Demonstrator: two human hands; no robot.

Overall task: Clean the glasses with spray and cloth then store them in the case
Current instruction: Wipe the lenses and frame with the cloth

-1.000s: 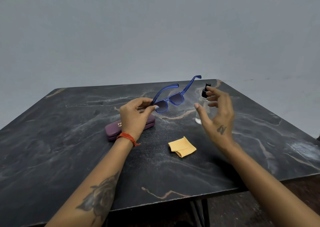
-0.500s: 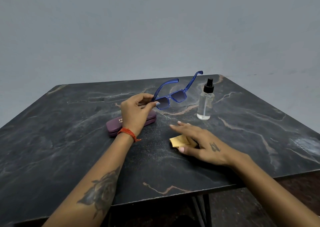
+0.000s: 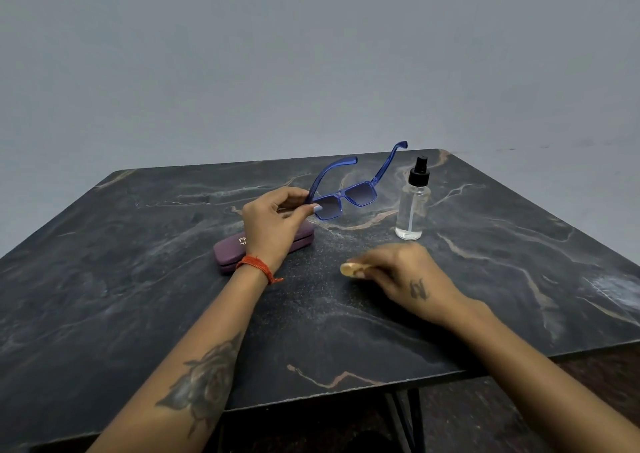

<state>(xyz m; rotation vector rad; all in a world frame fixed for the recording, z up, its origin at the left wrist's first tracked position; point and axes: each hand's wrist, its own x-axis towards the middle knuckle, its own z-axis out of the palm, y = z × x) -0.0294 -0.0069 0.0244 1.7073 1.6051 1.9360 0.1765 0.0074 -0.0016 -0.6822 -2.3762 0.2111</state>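
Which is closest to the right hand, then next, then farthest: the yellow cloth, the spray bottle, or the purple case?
From the right hand:
1. Yellow cloth, pinched in its fingers.
2. Spray bottle, standing just behind it.
3. Purple case, off to the left under the left hand.

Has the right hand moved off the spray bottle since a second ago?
Yes. The right hand has come down from beside the spray bottle toward the near edge, and now grips the yellow cloth on the table.

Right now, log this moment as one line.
left hand: holds blue glasses raised | right hand: pinching yellow cloth on table | spray bottle: upright | case: closed
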